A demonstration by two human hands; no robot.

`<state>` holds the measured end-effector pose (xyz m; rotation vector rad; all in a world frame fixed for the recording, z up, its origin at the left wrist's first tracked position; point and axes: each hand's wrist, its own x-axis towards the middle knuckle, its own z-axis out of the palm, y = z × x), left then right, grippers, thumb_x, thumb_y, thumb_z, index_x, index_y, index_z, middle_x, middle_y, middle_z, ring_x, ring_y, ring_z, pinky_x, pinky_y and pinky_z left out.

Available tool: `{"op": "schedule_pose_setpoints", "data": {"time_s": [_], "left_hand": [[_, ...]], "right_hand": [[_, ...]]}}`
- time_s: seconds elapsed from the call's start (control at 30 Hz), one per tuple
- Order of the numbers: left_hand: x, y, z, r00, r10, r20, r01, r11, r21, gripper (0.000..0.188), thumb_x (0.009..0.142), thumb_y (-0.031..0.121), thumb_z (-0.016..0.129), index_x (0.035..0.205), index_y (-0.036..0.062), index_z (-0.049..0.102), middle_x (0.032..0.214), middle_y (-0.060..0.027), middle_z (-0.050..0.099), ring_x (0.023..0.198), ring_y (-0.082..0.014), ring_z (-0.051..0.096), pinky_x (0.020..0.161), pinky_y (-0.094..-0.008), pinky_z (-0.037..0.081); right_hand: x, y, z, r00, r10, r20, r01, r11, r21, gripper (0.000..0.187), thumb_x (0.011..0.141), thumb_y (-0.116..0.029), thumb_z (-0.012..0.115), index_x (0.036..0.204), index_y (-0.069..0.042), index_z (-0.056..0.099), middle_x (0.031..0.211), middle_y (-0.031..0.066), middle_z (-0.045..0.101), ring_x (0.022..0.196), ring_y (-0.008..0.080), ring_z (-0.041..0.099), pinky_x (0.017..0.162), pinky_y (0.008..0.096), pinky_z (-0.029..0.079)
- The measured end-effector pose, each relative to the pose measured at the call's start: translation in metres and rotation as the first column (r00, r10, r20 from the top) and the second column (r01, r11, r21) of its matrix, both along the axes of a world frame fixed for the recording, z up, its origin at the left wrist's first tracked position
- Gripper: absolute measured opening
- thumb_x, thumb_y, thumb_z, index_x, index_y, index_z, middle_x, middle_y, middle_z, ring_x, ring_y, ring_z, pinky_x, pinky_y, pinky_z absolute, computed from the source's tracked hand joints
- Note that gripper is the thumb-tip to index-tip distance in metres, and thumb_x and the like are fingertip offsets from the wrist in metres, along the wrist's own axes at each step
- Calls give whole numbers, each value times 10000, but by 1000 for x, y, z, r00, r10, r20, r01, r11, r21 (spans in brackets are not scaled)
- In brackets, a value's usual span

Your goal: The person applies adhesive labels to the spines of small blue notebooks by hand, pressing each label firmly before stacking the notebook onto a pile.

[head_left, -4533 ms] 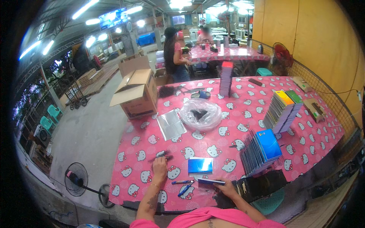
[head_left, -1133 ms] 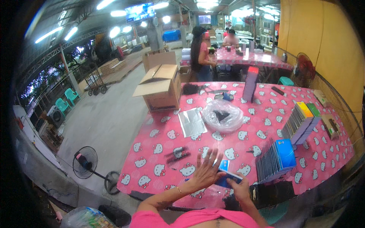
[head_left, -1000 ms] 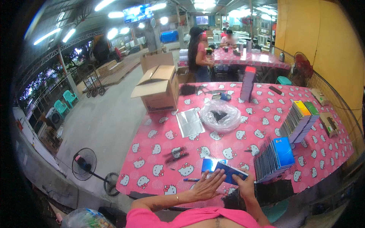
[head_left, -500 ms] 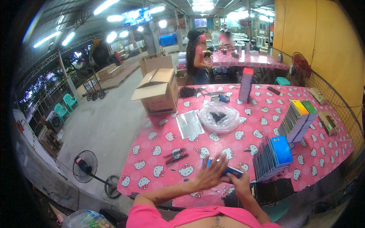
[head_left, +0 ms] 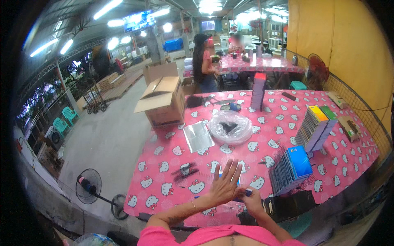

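My left hand is held flat with its fingers stretched, above a blue-covered piece lying on the table and mostly hidden by the hand. Close beside it, my right hand is closed on a small dark blue thing with a pale edge; most of it is hidden, so its kind does not show. Just right of my hands stands a tall stack of wire-bound notebooks with a bright blue cover on top.
Farther right are notebook stacks with yellow and green tops; a red-topped stack stands at the back. A clear plastic bag, silvery plastic sheets and an open carton lie beyond my hands. A person stands behind the table.
My left hand has lifted off the blue piece, its fingers now straighter. My right hand has drawn slightly nearer and downward, with less of the blue thing showing. The view has shifted slightly.
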<state>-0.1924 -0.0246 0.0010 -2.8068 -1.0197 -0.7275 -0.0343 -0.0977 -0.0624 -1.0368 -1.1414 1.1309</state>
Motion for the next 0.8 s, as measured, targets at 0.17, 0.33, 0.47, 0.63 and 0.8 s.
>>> {"op": "schedule_pose_setpoints", "data": {"time_s": [0.17,0.33,0.47,0.63,0.8], "left_hand": [[-12,-43,-63,976,-216,33,217,976,-32,839,981,592,418,1559,4,267,1643,-173,220,1549,-336,99,1181,-627,-48],[0,-10,-29,997,-70,36,68,996,63,860,963,601,443,1569,19,259,1632,-182,242,1543,-338,134,1177,-629,-59],[-7,-24,-50,972,-236,18,236,972,6,885,950,598,460,1574,13,236,1640,-202,209,1545,-363,104,1172,-632,-82],[8,-13,-30,991,-136,-20,137,989,53,932,923,611,490,1582,15,210,1646,-210,181,1545,-370,100,1166,-652,-78],[7,-27,-49,939,-287,187,295,956,-12,852,972,573,424,1584,22,209,1653,-190,181,1548,-349,106,1179,-633,-68]], "right_hand": [[5,-1,26,956,-119,-267,84,987,-139,264,893,28,686,1155,42,659,1017,81,713,920,144,684,839,291,580],[6,2,7,972,-66,-224,51,996,-74,271,914,-9,687,1179,42,653,1019,85,712,900,136,682,822,287,584],[9,4,11,962,-105,-253,84,992,-93,271,914,-9,680,1178,44,649,1016,88,712,873,139,681,798,278,578],[5,1,17,964,-62,-259,34,993,-113,297,897,19,664,1189,60,631,1016,99,709,893,160,686,805,297,584],[2,-1,15,973,-140,-183,121,986,-112,328,887,40,634,1214,32,631,1054,104,699,907,161,684,777,294,584]]}}
